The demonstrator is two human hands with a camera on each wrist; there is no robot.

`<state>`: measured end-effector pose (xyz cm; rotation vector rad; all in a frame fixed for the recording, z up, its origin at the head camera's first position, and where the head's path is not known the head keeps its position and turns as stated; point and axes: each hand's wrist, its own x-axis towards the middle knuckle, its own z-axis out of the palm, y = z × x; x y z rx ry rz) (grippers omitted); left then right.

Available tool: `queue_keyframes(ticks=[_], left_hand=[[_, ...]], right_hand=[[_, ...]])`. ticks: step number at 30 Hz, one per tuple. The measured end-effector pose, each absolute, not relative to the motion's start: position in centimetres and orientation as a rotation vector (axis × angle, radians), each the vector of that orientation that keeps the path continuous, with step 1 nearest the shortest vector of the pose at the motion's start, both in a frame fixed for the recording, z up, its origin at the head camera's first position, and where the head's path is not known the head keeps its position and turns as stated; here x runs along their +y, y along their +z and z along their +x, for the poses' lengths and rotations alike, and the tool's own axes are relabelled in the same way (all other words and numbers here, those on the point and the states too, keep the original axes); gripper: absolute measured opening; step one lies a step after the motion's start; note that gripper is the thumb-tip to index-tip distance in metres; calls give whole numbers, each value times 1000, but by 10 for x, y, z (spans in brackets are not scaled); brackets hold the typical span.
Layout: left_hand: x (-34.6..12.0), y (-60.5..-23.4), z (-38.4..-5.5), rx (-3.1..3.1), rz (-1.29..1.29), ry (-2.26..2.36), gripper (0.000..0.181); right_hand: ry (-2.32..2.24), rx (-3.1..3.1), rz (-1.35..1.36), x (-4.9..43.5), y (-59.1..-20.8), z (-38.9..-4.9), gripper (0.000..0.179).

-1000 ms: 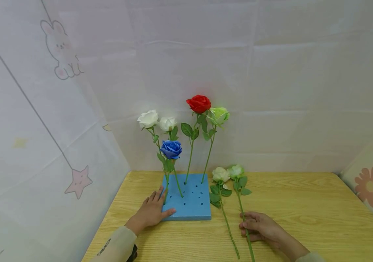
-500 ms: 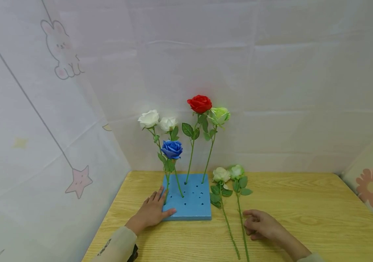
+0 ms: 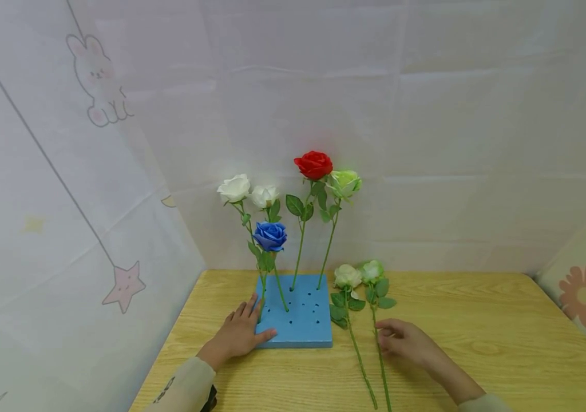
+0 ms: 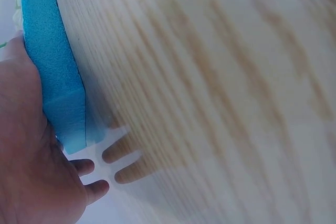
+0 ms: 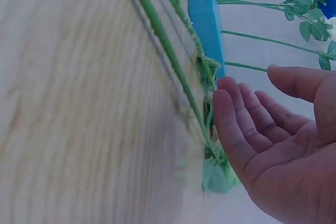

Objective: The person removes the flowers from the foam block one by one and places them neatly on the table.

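Observation:
My left hand [image 3: 235, 335] rests at the front left corner of a blue foam block [image 3: 303, 335], fingers spread along its left edge and thumb over the top. In the left wrist view the hand lies against the block's side [image 4: 55, 61]. My right hand [image 3: 405, 343] is beside the stem of a pale green rose [image 3: 372, 271] lying on the table. In the right wrist view its fingers [image 5: 236, 135] are loosely bent, with no stem between them and the thumb. Left of that rose lies a cream rose [image 3: 347, 276], stem toward me.
Standing in the block are a blue rose [image 3: 270, 236], a red rose [image 3: 313, 165], a green rose [image 3: 344, 183] and two white roses [image 3: 234, 187]. Several small holes dot the block. A white cloth [image 3: 452, 143] hangs behind the wooden table [image 3: 478, 326].
My right hand let go of the pale green rose's stem, drew off to the right, then moved forward and back beside it. The stem shifted slightly left. My left hand stayed in place.

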<state>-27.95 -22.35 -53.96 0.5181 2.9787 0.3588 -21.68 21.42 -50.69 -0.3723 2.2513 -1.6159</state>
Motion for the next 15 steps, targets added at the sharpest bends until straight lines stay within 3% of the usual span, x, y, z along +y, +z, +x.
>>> queue_keyframes(ticks=[15], left_hand=[[-223, -539, -279, 2976, 509, 357, 99]], right_hand=[[-1654, 2228, -390, 182, -490, -231, 61]])
